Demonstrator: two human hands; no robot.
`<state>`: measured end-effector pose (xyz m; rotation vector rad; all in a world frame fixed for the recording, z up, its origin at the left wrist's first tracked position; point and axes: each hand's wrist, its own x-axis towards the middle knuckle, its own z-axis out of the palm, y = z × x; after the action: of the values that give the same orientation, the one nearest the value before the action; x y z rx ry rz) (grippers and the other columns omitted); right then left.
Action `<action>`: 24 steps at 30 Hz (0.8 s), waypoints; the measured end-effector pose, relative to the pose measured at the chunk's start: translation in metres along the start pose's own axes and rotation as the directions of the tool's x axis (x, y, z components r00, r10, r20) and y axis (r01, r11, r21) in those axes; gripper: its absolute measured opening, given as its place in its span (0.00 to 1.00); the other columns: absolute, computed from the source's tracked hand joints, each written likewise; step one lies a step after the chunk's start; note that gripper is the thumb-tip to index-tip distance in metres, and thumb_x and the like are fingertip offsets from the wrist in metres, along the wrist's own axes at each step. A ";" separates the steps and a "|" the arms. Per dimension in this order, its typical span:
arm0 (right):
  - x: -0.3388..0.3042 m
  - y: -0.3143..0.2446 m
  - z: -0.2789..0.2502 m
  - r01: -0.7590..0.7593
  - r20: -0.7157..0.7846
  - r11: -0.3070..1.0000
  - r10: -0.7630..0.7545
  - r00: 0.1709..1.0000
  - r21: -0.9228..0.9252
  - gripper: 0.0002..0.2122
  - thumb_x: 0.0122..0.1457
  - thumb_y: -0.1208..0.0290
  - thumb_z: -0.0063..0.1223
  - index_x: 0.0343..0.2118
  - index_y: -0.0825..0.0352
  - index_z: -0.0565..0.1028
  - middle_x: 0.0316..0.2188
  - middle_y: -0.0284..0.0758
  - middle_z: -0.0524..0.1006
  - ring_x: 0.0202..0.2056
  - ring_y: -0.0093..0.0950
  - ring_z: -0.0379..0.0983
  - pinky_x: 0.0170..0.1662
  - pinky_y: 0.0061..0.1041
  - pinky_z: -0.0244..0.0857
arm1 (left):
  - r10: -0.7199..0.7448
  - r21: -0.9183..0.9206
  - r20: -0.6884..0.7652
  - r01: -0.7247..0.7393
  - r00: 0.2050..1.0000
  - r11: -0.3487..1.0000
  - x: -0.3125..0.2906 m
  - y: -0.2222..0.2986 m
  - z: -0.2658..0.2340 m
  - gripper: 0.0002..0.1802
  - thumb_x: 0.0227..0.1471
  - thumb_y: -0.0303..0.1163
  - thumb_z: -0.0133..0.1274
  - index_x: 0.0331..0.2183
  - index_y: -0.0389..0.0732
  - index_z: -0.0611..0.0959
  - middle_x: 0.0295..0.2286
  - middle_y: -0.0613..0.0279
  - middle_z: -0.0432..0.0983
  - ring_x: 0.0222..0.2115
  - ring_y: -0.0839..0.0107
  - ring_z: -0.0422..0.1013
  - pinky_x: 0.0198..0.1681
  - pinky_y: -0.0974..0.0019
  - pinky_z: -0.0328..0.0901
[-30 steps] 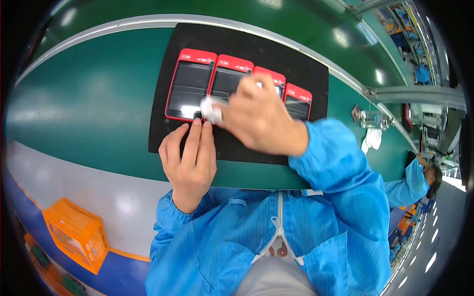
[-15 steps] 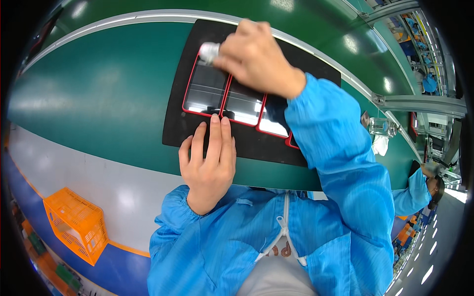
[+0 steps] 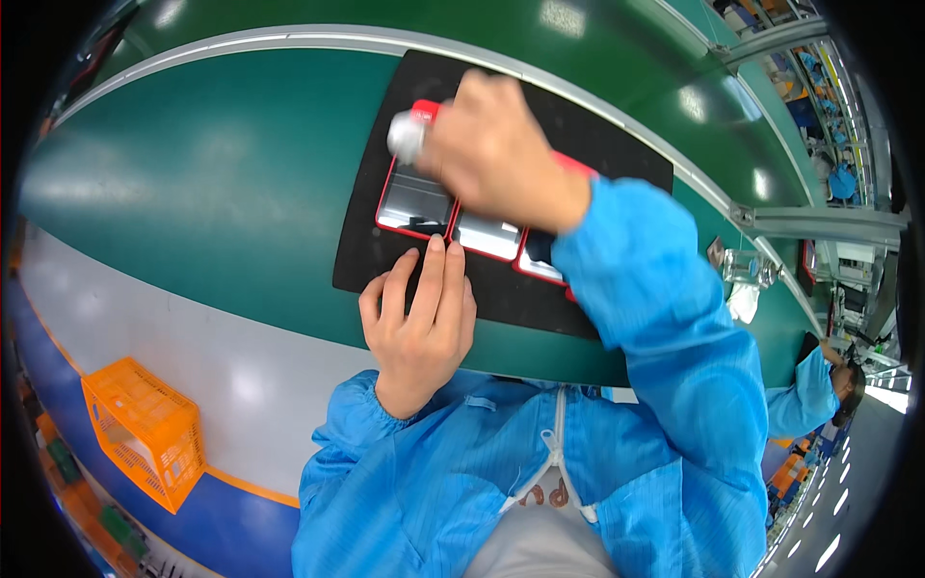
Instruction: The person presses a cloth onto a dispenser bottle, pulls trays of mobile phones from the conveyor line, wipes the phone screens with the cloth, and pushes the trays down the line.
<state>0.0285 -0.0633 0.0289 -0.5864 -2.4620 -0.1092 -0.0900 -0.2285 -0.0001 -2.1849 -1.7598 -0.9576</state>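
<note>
Several dark glossy panels with red frames lie in a row on a black mat [image 3: 358,258]. My right hand [image 3: 496,149], blurred by motion, is closed on a white wad [image 3: 407,139], perhaps cloth or tissue. It holds the wad at the upper part of the leftmost panel [image 3: 412,200]. My left hand [image 3: 421,313] lies with fingers stretched out, its fingertips at the near edge of the leftmost panel, by the gap to the second panel [image 3: 485,234]. My right hand and sleeve cover much of the other panels, including a third panel [image 3: 538,256].
The mat rests on a green tabletop [image 3: 222,173] with a pale rail [image 3: 289,40] along its far side. Right of my sleeve stand a clear container [image 3: 747,267] and a crumpled white tissue [image 3: 742,302]. An orange crate [image 3: 149,429] is at lower left. Another person [image 3: 809,390] is at far right.
My right hand has moved nearer with the white wad, baring the red top edge of the leftmost panel. My left hand stays at the near edge. The whole view has shifted slightly.
</note>
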 end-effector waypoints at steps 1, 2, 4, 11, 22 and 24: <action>-0.011 -0.016 0.004 0.095 -0.011 0.995 -0.095 0.995 0.031 0.07 0.41 0.68 0.63 0.22 0.62 0.77 0.19 0.32 0.67 0.29 0.34 0.63 0.35 0.36 0.57 | -0.005 -0.010 0.002 0.005 1.000 1.000 0.000 0.002 0.002 0.16 0.45 0.28 0.57 0.40 0.38 0.84 0.41 0.59 0.78 0.40 0.62 0.73 0.41 0.61 0.62; -0.014 -0.033 -0.003 0.051 0.023 0.973 -0.058 0.998 0.224 0.07 0.40 0.68 0.63 0.21 0.62 0.77 0.20 0.31 0.67 0.30 0.33 0.63 0.36 0.36 0.58 | 0.001 -0.022 0.011 0.000 1.000 1.000 -0.003 0.000 0.002 0.17 0.44 0.28 0.57 0.40 0.38 0.83 0.42 0.60 0.78 0.40 0.62 0.72 0.42 0.61 0.62; -0.015 -0.018 -0.001 0.081 0.022 0.992 -0.083 0.996 0.097 0.07 0.41 0.67 0.63 0.21 0.62 0.77 0.20 0.31 0.68 0.30 0.33 0.63 0.36 0.35 0.57 | -0.006 -0.040 0.005 0.006 1.000 0.999 0.004 0.003 0.000 0.19 0.42 0.27 0.59 0.42 0.37 0.83 0.43 0.59 0.77 0.41 0.63 0.72 0.42 0.62 0.61; 0.003 0.017 -0.001 -0.139 -0.041 0.988 0.136 0.990 -0.072 0.06 0.49 0.67 0.61 0.24 0.64 0.79 0.21 0.29 0.75 0.30 0.31 0.65 0.37 0.33 0.55 | -0.008 -0.029 -0.001 0.008 1.000 1.000 0.001 0.002 0.002 0.20 0.43 0.26 0.59 0.42 0.38 0.83 0.43 0.59 0.77 0.41 0.63 0.72 0.43 0.63 0.61; -0.028 -0.030 -0.039 -0.095 -0.028 0.988 0.099 0.995 0.122 0.07 0.46 0.67 0.64 0.22 0.64 0.78 0.20 0.31 0.72 0.30 0.32 0.65 0.35 0.33 0.56 | 0.005 -0.223 -0.244 -0.061 0.970 0.973 -0.010 -0.007 0.006 0.06 0.38 0.21 0.61 0.26 0.34 0.83 0.28 0.56 0.79 0.33 0.60 0.75 0.34 0.64 0.68; -0.037 0.011 -0.048 -0.206 -0.100 0.978 0.201 0.974 -0.043 0.07 0.52 0.64 0.59 0.23 0.61 0.80 0.18 0.29 0.74 0.31 0.32 0.65 0.33 0.33 0.57 | -0.003 -0.231 -0.239 -0.054 0.971 0.971 -0.007 0.000 0.005 0.06 0.39 0.19 0.61 0.26 0.33 0.82 0.28 0.56 0.79 0.33 0.59 0.75 0.35 0.64 0.69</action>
<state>0.0864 -0.0775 0.0462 -0.8340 -2.2986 -0.1175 -0.0891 -0.2317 -0.0081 -2.1091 -1.5739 -1.4225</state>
